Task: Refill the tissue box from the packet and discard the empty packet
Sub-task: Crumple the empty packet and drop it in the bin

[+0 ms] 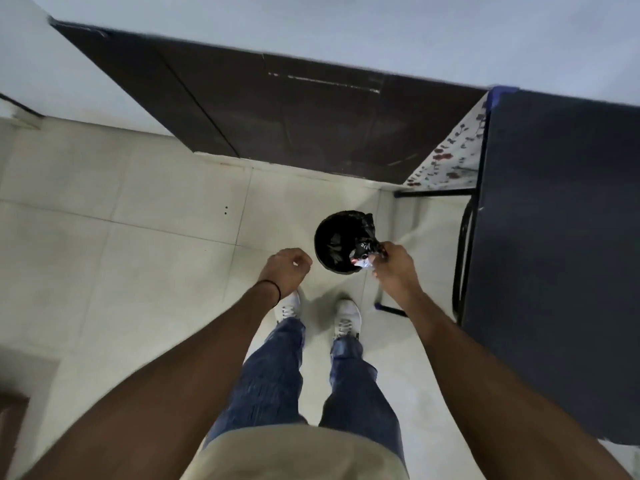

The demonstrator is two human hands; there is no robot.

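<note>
I look straight down at the floor. A small round bin (334, 242) lined with a black bag stands on the tiles just ahead of my feet. My right hand (394, 265) is over the bin's right rim, pinching a crumpled dark packet (365, 252) with white and red print. My left hand (287, 268) hangs to the left of the bin, fingers curled in, holding nothing. The tissue box is not in view.
A dark table (554, 254) on a black metal frame stands at the right, close to the bin. A dark brown door (294, 109) is set in the wall ahead. Pale floor tiles (121, 237) spread to the left. My white shoes (346, 317) are right behind the bin.
</note>
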